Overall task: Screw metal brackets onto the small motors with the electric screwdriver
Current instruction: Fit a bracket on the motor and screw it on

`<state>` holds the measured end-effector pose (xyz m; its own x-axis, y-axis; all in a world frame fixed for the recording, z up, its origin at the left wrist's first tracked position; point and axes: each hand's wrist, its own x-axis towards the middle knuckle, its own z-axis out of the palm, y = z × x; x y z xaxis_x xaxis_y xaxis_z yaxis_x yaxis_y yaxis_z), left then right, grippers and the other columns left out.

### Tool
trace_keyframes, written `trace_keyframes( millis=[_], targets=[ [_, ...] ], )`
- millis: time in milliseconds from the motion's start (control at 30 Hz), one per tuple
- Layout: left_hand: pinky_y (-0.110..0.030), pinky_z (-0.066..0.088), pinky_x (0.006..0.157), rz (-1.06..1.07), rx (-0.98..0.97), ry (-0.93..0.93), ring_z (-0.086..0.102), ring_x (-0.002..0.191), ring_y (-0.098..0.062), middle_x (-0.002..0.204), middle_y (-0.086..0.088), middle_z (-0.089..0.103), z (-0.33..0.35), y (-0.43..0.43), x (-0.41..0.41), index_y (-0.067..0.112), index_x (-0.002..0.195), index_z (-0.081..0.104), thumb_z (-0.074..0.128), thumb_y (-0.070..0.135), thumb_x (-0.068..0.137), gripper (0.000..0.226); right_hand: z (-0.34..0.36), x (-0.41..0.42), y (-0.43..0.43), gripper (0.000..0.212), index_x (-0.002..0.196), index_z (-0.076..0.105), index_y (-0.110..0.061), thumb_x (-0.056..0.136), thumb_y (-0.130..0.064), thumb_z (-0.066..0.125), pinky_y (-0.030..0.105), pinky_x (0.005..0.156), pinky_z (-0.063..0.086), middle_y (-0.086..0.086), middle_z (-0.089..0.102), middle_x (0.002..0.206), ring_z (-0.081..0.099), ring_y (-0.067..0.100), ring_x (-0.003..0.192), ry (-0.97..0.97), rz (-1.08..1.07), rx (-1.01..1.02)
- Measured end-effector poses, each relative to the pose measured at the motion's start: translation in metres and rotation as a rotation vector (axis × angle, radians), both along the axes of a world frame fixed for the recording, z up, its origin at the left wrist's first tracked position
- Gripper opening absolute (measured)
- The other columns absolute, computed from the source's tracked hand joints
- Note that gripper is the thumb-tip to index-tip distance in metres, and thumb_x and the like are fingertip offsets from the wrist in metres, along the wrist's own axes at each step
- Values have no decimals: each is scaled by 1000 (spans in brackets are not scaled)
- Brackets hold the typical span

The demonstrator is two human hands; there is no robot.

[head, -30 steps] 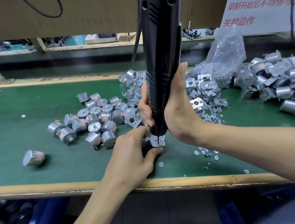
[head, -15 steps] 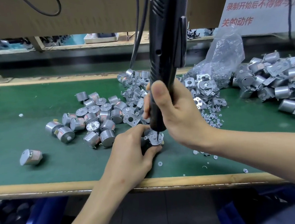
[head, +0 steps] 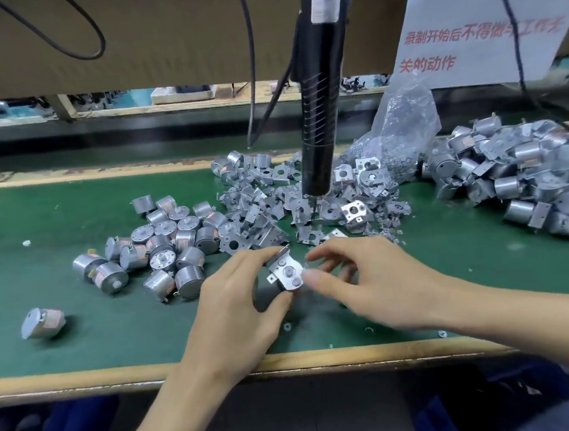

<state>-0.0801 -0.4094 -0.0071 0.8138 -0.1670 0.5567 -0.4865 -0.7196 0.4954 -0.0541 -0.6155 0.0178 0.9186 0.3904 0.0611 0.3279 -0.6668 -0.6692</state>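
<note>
My left hand (head: 235, 298) grips a small motor with a metal bracket (head: 285, 273) on its top, held just above the green mat. My right hand (head: 361, 280) sits right beside it, fingers loosely spread, thumb tip touching the bracket's right edge. The black electric screwdriver (head: 322, 109) hangs free on its cable above the loose brackets (head: 262, 213), with no hand on it. Bare motors (head: 161, 243) lie in a heap to the left of my hands.
Motors with brackets (head: 520, 177) are piled at the right. A clear plastic bag of small parts (head: 403, 129) stands behind the bracket pile. One lone motor (head: 43, 322) lies at the left. Loose screws and washers (head: 287, 325) dot the mat near the wooden front edge (head: 84, 377).
My right hand let go of the screwdriver, which swung up and back and now hangs free. That hand came down beside the motor held in my left hand.
</note>
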Motion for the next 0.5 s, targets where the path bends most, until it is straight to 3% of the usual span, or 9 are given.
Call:
trace_keyframes(
  millis=[67,133,267,333,500],
  targets=[
    [3,31,77,-29,-20,-39,47,82,19,81,33,45,1,-6,-2,12,115,66,80,9,66,51,-1,-3,1,43,131,61,-27,95,-49,65,24,71,56,-13,69,105,74,9,75,225,44,143],
    [3,31,79,-47,-29,-82,47,85,20,87,35,46,3,-11,-3,11,115,66,78,10,66,50,-1,-4,3,36,130,60,-24,97,-33,69,25,59,53,-4,71,109,74,13,75,359,58,312],
    [-2,35,77,-40,-19,-83,51,79,4,100,29,53,3,-15,-4,19,124,61,85,13,73,57,3,-1,-4,34,125,62,-17,94,-11,72,26,54,50,3,74,102,66,13,74,477,15,544],
    [-2,35,78,-31,-12,-70,51,82,5,99,24,52,4,-14,-4,20,129,59,82,25,75,59,10,6,-17,32,120,61,-23,92,-13,74,25,54,50,-2,77,103,65,11,71,463,-77,657],
    [-6,37,80,25,49,-7,55,88,0,112,13,56,1,-3,0,25,123,61,72,36,78,47,41,45,-76,27,121,61,-5,98,-17,66,18,51,44,7,73,112,57,6,59,219,-461,963]
  ],
)
